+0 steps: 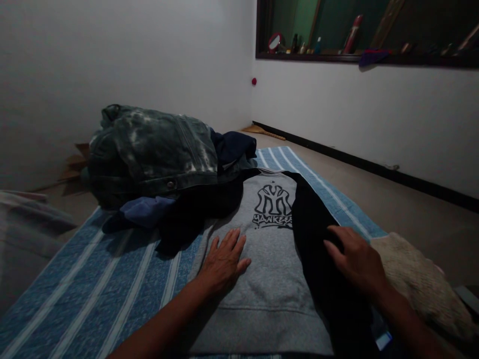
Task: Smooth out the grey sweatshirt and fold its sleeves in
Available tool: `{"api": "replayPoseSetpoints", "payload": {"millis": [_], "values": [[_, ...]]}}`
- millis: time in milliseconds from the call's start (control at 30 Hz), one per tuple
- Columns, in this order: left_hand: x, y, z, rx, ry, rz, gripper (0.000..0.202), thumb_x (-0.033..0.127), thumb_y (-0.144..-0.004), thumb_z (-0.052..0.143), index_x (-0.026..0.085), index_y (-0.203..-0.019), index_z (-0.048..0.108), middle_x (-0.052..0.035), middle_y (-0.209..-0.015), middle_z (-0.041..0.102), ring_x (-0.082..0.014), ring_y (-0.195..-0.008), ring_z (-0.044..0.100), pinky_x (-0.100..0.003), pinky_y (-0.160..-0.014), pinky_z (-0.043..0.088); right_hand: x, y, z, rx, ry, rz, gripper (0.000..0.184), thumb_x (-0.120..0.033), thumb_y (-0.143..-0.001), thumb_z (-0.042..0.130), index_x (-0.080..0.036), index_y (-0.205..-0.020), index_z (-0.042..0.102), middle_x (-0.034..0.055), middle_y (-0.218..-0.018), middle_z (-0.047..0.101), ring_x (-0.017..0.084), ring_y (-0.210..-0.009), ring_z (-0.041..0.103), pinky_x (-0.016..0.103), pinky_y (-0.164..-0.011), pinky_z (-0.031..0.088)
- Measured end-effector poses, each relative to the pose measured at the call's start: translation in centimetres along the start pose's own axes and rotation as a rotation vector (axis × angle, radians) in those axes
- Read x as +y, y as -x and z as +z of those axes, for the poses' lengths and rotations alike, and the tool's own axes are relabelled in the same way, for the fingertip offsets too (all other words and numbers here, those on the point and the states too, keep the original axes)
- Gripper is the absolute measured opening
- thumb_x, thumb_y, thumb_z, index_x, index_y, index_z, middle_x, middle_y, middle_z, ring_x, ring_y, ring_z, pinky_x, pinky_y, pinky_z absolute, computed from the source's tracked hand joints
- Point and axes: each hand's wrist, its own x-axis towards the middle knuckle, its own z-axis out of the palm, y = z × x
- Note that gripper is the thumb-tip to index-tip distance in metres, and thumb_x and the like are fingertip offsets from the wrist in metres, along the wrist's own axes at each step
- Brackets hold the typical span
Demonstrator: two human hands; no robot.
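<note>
Both hands flat on sweatshirt [262,279]

- left hand [223,260] flat, palm down, fingers spread and pointing forward, forearm bare, reaching in from bottom centre
- right hand [355,259] palm down, fingers loosely curled, pointing left, forearm bare, entering from bottom right

The room is dim. Plain white walls [112,55] meet in a corner, where a small red knob [254,81] sits. A dark baseboard [374,167] runs along the right wall above a bare beige floor [407,219]. High on that wall, a dark-framed recessed shelf [359,59] holds bottles [352,34] and a small round mirror [275,42]. Flattened cardboard [75,167] lies by the left wall.
</note>
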Motion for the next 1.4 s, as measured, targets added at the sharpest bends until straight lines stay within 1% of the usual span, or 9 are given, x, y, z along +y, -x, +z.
{"api": "replayPoseSetpoints", "payload": {"millis": [100,167,300,500,767,967,1133,1267,1400], "values": [[-0.1,-0.1,0.1,0.013,0.015,0.005,0.059,0.043,-0.091,0.04,0.016,-0.143,0.034,-0.0123,-0.154,0.018,-0.0278,-0.142,0.015,-0.055,-0.112,0.015,-6.4,5.8,2.3,-0.185,-0.052,-0.493,0.027,-0.027,-0.085,0.051,-0.021,-0.11,0.058,0.009,-0.107,0.066,0.023,-0.099,0.06,0.038,-0.088,0.047],[-0.3,-0.1,0.3,0.019,0.037,0.013,0.06,0.044,-0.09,0.04,0.017,-0.144,0.033,-0.0122,-0.154,0.018,-0.0279,-0.142,0.015,-0.055,-0.112,0.015,-10.1,9.1,4.8,-0.16,-0.088,-0.668,0.028,-0.041,-0.081,0.056,-0.021,-0.099,0.059,0.0096,-0.102,0.067,0.025,-0.093,0.061,0.04,-0.082,0.049],[-0.7,-0.2,0.3,0.02,0.077,0.029,0.058,0.044,-0.091,0.039,0.018,-0.143,0.034,-0.0121,-0.154,0.021,-0.0275,-0.142,0.018,-0.055,-0.111,0.015,-14.0,11.7,9.1,-0.193,0.013,-0.703,0.03,-0.032,-0.084,0.055,-0.018,-0.11,0.056,0.0149,-0.116,0.062,0.029,-0.11,0.054,0.046,-0.091,0.045],[-1.7,-0.3,0.1,0.039,0.124,0.074,0.053,0.045,-0.093,0.035,0.022,-0.14,0.039,-0.011,-0.152,0.027,-0.0271,-0.141,0.021,-0.056,-0.11,0.016,-14.4,11.5,10.3,-0.191,0.1,-0.771,0.025,-0.018,-0.087,0.047,-0.009,-0.107,0.059,0.0205,-0.114,0.062,0.032,-0.109,0.055,0.047,-0.089,0.045],[-3.5,0.1,-0.5,0.132,0.179,0.121,0.041,0.035,-0.089,0.038,0.016,-0.121,0.055,-0.0141,-0.143,0.043,-0.0267,-0.132,0.037,-0.045,-0.108,0.03,-14.4,11.8,10.6,-0.149,0.062,-0.753,0.02,-0.009,-0.082,0.045,-0.009,-0.096,0.059,0.0196,-0.109,0.063,0.031,-0.106,0.055,0.046,-0.089,0.044],[-5.8,3.4,-1.1,0.387,0.294,-0.18,0.048,0.039,-0.078,0.049,0.013,-0.118,0.056,-0.0166,-0.13,0.053,-0.0321,-0.123,0.046,-0.044,-0.103,0.036,-14.0,9.4,9.0,-0.368,-0.21,-0.615,0.018,-0.007,-0.068,0.044,-0.018,-0.078,0.053,0.0058,-0.074,0.058,0.02,-0.072,0.053,0.031,-0.067,0.045],[-5.4,6.1,-2.8,0.195,0.801,-0.591,0.062,0.047,-0.064,0.067,0.014,-0.115,0.058,-0.0051,-0.071,0.067,-0.0288,-0.073,0.066,-0.035,-0.068,0.049,-13.8,7.9,7.8,-0.447,-0.4,-0.505,0.021,-0.008,-0.074,0.038,-0.019,-0.083,0.054,0.0039,-0.073,0.058,0.017,-0.068,0.051,0.028,-0.063,0.041],[-4.5,6.9,-3.8,0.153,1.241,-0.668,0.035,0.034,-0.059,0.069,0.017,-0.09,0.065,-0.003,-0.066,0.068,-0.0229,-0.061,0.065,-0.027,-0.052,0.046,-13.6,7.1,6.9,-0.56,-0.577,-0.342,0.022,-0.013,-0.08,0.038,-0.018,-0.089,0.058,0.0037,-0.077,0.06,0.015,-0.071,0.055,0.026,-0.067,0.042],[-4.5,7.0,-4.2,0.229,1.267,-0.691,0.024,0.027,-0.06,0.068,0.018,-0.081,0.065,0.0001,-0.055,0.065,-0.0161,-0.045,0.056,-0.022,-0.042,0.037,-13.3,6.7,6.6,-0.646,-0.695,-0.212,0.021,-0.015,-0.082,0.042,-0.019,-0.089,0.061,0.0009,-0.078,0.061,0.012,-0.072,0.056,0.023,-0.068,0.041]]}}
